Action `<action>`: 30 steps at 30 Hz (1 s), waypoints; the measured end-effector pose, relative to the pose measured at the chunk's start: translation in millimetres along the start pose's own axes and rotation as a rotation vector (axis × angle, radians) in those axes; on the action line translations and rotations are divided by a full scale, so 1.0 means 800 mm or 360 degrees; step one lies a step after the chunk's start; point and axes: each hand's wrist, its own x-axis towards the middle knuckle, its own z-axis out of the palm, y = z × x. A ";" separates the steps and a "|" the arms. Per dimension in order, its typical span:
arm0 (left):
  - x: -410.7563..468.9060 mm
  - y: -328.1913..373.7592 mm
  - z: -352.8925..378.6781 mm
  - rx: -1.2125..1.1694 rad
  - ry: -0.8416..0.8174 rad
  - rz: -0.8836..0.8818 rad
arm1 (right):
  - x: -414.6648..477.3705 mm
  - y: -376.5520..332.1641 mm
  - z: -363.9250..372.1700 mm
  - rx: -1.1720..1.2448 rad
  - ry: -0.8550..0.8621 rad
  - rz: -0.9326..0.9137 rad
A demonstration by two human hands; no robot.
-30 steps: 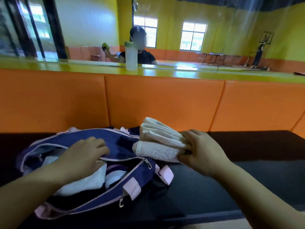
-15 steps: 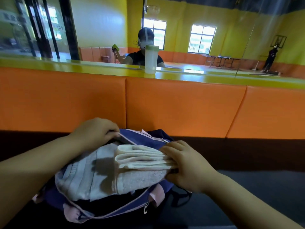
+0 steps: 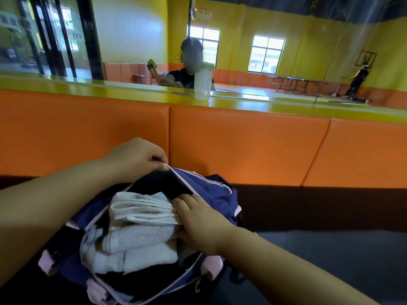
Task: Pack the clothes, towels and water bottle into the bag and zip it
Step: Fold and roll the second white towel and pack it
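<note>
A navy bag (image 3: 217, 195) with pink trim lies open on the dark bench. My left hand (image 3: 136, 159) pinches the far edge of its opening and holds it up. My right hand (image 3: 198, 219) grips a folded white towel (image 3: 143, 211) at its right end and has it inside the opening, on top of other white towels (image 3: 134, 249) and dark clothes. A translucent water bottle (image 3: 203, 83) with a green lid stands upright on the yellow ledge behind the bench, out of both hands' reach.
An orange padded backrest (image 3: 242, 146) rises right behind the bag. Above the yellow ledge (image 3: 110, 91) a mirror shows the room and a person. The dark bench seat (image 3: 330, 249) stretches to the right of the bag.
My right hand has pushed the folded towel deeper into the bag. My left hand has lifted the far edge of the opening higher.
</note>
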 end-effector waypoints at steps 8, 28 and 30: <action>-0.012 0.010 0.008 0.0241 -0.0022 0.0150 | -0.027 0.031 -0.019 -0.0373 -0.0006 0.0158; -0.027 0.030 0.041 0.0192 0.0111 0.0218 | -0.077 0.050 0.002 -0.0680 0.0626 -0.0019; -0.028 0.033 0.042 0.0191 0.0117 0.0215 | -0.076 0.044 0.002 -0.0765 0.0775 -0.0107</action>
